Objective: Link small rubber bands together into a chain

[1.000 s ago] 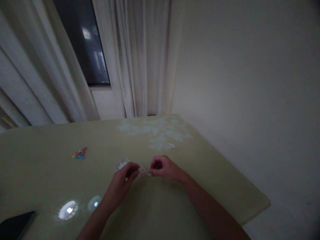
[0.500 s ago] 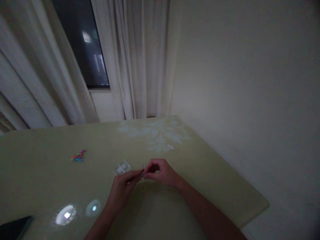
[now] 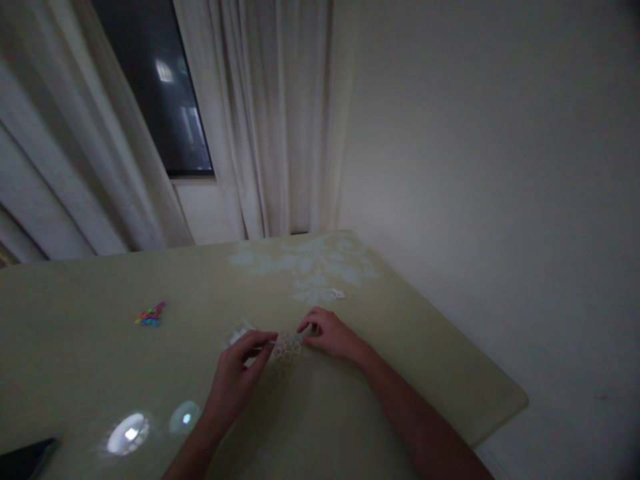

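Observation:
A small flat cluster of linked, see-through rings [image 3: 287, 351] is held up between my two hands, over the table. My left hand [image 3: 237, 373] pinches its left edge between thumb and fingers. At the upper right edge, the thumb and fingertips of my right hand [image 3: 331, 335] close on the rings. Just behind my left fingers lies a clear plastic piece with white parts [image 3: 240, 333], partly covered by the hand. The exact make of the rings is too dim and small to tell.
A heap of small colourful pieces [image 3: 151, 315] lies to the left on the table [image 3: 400, 360]. Small white pieces [image 3: 337, 293] lie beyond my right hand. A dark flat device [image 3: 27, 459] is at the lower left corner. A wall [image 3: 500, 200] borders the right side.
My hands have moved apart, the right one slightly to the right and up, and the ring cluster now shows flat between them. The view has shifted a little.

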The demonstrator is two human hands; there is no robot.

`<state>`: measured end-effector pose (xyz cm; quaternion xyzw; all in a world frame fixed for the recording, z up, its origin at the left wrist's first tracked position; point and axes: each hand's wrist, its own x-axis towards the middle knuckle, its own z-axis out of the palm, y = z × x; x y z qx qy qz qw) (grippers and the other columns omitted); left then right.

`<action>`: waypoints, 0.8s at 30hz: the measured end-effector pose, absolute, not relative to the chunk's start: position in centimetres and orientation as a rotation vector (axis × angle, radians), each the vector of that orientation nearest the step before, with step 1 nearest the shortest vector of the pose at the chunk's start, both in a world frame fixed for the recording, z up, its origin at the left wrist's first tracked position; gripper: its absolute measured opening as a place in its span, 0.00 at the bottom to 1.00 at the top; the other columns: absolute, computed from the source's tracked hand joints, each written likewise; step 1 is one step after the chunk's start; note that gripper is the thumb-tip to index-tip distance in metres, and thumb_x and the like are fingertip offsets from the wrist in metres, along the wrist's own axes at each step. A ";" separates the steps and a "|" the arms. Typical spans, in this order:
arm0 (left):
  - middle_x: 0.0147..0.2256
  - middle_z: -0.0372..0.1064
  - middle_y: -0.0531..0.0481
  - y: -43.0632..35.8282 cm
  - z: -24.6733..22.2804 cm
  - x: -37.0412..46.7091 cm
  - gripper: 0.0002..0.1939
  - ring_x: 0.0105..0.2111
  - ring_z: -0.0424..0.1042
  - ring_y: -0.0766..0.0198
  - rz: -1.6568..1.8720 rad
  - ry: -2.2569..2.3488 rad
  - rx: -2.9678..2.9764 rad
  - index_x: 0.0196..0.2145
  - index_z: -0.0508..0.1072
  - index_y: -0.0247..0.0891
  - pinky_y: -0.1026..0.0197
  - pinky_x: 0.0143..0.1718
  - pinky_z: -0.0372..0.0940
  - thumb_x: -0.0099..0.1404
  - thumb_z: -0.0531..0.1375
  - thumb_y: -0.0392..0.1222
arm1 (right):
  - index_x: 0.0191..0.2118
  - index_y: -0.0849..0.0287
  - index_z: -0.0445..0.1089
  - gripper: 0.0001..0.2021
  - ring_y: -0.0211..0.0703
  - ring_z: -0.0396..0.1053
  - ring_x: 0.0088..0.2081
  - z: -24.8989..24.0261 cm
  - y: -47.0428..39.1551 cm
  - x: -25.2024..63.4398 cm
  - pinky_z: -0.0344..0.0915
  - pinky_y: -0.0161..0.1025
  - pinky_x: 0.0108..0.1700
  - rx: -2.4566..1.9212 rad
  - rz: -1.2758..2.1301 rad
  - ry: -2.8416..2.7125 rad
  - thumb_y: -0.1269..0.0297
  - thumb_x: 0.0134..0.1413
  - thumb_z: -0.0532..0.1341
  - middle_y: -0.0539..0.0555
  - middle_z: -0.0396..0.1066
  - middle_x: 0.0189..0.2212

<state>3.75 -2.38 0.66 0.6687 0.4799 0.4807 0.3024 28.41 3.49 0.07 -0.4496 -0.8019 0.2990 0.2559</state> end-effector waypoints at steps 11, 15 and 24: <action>0.36 0.85 0.48 -2.3 0.3 3.8 0.12 0.35 0.83 0.56 1.233 1.367 1.748 0.38 0.83 0.42 0.58 0.39 0.77 0.64 0.64 0.50 | 0.42 0.59 0.78 0.04 0.44 0.68 0.45 0.2 2.6 26.7 0.63 0.37 0.46 -1.266 0.421 -2.483 0.69 0.64 0.65 0.56 0.71 0.41; 0.38 0.85 0.47 -2.0 0.1 3.5 0.13 0.36 0.83 0.56 1.233 1.383 1.763 0.39 0.84 0.43 0.59 0.39 0.76 0.66 0.63 0.50 | 0.39 0.63 0.74 0.03 0.47 0.66 0.44 0.0 2.6 26.2 0.63 0.40 0.46 -1.326 0.296 -2.533 0.71 0.62 0.62 0.59 0.70 0.41; 0.41 0.85 0.49 -2.3 0.0 3.9 0.10 0.40 0.83 0.56 1.329 1.205 1.817 0.41 0.86 0.47 0.58 0.44 0.77 0.65 0.64 0.42 | 0.37 0.60 0.70 0.08 0.36 0.60 0.31 1.0 1.6 26.2 0.58 0.34 0.34 -0.972 1.084 -1.946 0.61 0.65 0.62 0.47 0.62 0.31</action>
